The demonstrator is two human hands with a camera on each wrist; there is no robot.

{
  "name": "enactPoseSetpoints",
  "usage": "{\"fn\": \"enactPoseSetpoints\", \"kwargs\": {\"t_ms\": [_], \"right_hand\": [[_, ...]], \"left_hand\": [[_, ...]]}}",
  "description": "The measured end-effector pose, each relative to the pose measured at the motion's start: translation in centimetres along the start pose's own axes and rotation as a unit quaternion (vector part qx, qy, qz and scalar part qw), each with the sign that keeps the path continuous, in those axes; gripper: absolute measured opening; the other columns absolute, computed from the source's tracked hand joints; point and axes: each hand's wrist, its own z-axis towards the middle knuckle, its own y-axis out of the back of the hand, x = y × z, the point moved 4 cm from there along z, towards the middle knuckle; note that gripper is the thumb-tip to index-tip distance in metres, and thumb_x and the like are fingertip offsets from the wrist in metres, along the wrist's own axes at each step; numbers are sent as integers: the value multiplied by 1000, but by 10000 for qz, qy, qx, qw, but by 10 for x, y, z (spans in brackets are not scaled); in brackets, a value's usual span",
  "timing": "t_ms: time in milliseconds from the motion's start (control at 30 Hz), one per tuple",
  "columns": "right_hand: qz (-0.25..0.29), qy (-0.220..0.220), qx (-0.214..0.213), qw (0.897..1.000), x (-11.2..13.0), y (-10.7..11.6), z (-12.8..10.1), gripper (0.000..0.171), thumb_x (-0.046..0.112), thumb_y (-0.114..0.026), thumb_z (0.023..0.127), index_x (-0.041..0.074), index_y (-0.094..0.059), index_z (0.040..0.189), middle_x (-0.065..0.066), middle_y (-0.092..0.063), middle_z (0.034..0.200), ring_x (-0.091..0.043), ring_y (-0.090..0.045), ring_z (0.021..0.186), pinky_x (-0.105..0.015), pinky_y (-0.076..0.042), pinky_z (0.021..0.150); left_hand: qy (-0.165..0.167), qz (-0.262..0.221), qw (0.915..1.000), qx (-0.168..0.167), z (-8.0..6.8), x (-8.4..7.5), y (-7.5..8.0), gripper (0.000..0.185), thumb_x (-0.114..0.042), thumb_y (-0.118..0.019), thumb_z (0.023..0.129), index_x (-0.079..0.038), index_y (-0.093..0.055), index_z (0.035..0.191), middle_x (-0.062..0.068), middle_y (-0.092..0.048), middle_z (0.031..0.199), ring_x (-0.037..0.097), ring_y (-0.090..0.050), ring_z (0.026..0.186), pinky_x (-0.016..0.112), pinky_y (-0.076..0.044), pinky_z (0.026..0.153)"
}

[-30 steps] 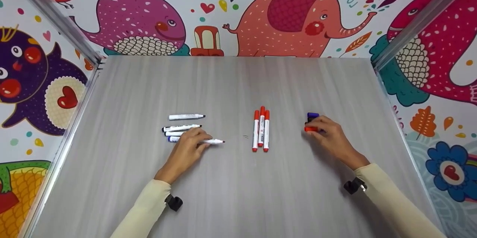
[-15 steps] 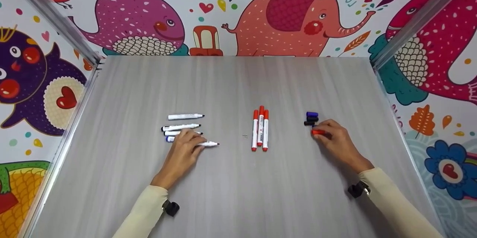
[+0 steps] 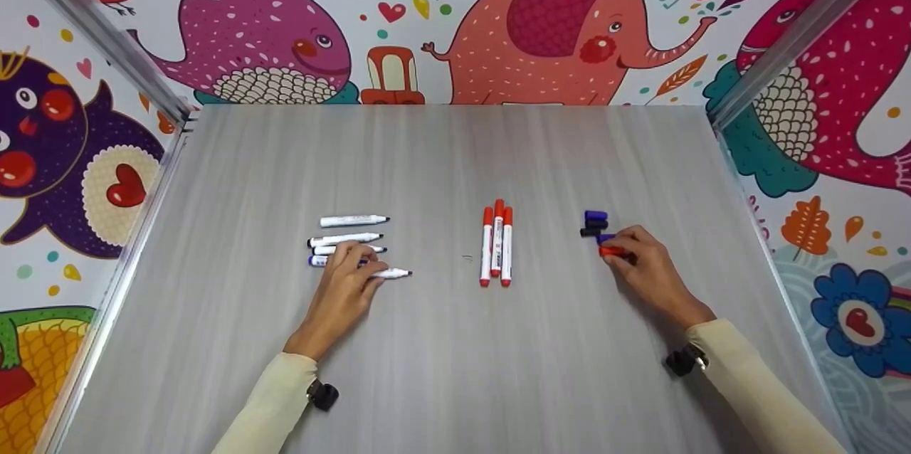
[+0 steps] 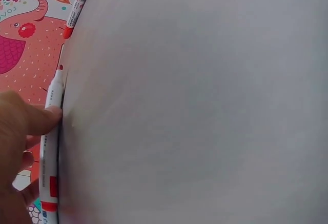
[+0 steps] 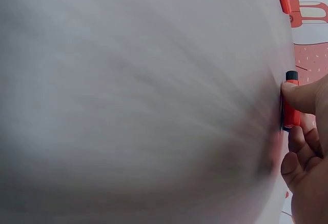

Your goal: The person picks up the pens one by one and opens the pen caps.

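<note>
Both hands down on grey table (image 3: 455,368), each on a marker part.

Left hand (image 3: 341,294) pinches an uncapped red-tipped marker (image 3: 388,273) lying flat on the table; in the left wrist view thumb and curled fingers (image 4: 36,119) grip its white barrel, tip pointing away from the wrist. Just beyond the fingers, three more uncapped markers (image 3: 349,235) lie in a loose row, touching or nearly so. Right hand (image 3: 644,269) pinches a red cap (image 3: 611,251) at its fingertips; right wrist view shows the thumb pressed on it, other fingers curled below. Just past that cap, small blue and black caps (image 3: 595,223) are bunched together. Between the two hands, well apart from both, three capped red markers (image 3: 497,244) lie side by side.
</note>
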Motion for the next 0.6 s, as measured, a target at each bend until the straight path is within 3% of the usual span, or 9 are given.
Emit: {"fn": "enactPoseSetpoints", "kwargs": {"t_ms": [267, 600], "right_hand": [[-34, 23, -60, 10000, 5, 4, 4, 23, -9, -86, 89, -4, -82, 111, -14, -69, 111, -22, -65, 95, -8, -47, 82], [130, 536, -280, 9981, 16, 3, 14, 26, -13, -87, 85, -10, -79, 110, -22, -68, 112, -33, -66, 100, -10, -47, 89]], "left_hand": [[-58, -77, 9999, 50, 3, -3, 4, 23, 3, -89, 85, -7, -82, 105, 12, -70, 114, 38, -58, 120, 54, -45, 107], [-36, -272, 9996, 105, 7, -14, 1, 34, 3, -91, 85, -4, -81, 117, 11, -70, 120, 35, -57, 125, 50, -49, 107]]}}
